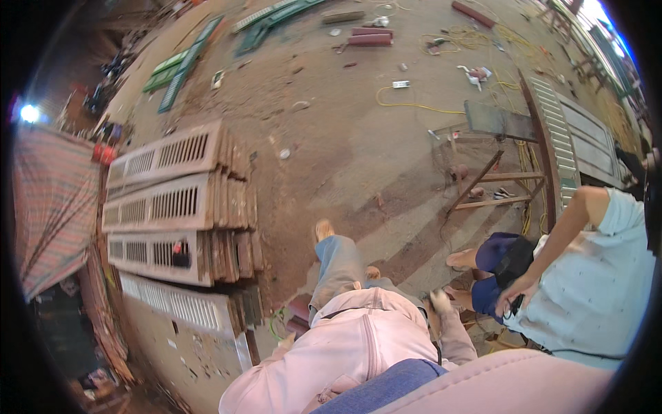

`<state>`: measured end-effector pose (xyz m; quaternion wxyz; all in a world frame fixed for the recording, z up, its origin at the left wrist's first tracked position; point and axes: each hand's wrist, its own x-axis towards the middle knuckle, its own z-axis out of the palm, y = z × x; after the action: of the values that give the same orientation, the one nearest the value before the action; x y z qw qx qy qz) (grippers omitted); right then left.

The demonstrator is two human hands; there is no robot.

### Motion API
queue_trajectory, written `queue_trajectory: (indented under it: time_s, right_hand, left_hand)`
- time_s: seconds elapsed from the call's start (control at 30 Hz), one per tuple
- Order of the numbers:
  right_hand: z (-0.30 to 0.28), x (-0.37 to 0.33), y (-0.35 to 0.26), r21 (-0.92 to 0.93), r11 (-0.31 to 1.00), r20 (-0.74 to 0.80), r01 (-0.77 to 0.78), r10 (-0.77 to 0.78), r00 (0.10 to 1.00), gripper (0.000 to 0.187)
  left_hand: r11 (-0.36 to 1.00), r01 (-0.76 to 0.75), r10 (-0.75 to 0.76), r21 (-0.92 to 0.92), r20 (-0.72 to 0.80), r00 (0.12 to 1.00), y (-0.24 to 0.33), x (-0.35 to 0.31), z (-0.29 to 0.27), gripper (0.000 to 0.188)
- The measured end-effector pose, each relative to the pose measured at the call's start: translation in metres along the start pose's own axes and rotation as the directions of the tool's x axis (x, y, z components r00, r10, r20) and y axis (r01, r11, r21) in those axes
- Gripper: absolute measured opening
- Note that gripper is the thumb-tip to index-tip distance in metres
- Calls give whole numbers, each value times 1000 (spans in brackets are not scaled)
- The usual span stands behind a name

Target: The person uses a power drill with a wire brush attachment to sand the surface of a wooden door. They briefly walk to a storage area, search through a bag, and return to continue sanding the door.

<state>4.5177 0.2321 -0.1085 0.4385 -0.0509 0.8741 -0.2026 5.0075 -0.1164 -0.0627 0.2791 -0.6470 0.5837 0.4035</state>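
Observation:
My left hand (287,341) hangs low beside my pink jacket, close to a stack of louvred wooden shutters (162,207). Near it are a thin green loop (277,323) and dark red pieces (298,316); whether I hold either is unclear. On the other side, my right hand (439,301) hangs by my thigh below the pink sleeve, blurred, its fingers not readable. A co-worker in a light blue shirt (586,276) stands close on my right, one hand (520,293) at a black waist pouch.
A wooden trestle (496,179) with panels stands ahead right. Yellow cords (420,107), a white power strip (400,84) and dark red rolls (370,39) lie on the floor. Green shutters (189,65) lie far left; a striped sheet (55,200) hangs at the left.

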Motion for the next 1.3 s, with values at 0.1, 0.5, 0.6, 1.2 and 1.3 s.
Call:
queue_trajectory:
  time_s: [0.1, 0.5, 0.6, 1.2, 1.3]
  right_hand:
    - [-41, 91, -133, 426, 900, -283, 92, 36, 958, 33]
    - [-171, 218, -435, 243, 943, -391, 228, -120, 913, 35]
    - [-215, 264, -443, 397, 917, -317, 40, 96, 943, 38]
    - [-681, 597, -587, 371, 925, -357, 85, 58, 932, 39]
    - [-754, 675, -595, 416, 903, -401, 106, 77, 913, 40]
  left_hand:
    - [999, 27, -29, 47, 55, 998, 83, 38, -40, 51]
    - [810, -571, 569, 135, -417, 709, 768, 236, -326, 84]
    - [731, -670, 668, 132, -339, 662, 951, 260, -363, 69]
    - [950, -266, 251, 161, 109, 962, 1259, 293, -288, 51]
    - [933, -221, 179, 283, 168, 969, 1338, 303, -267, 44]
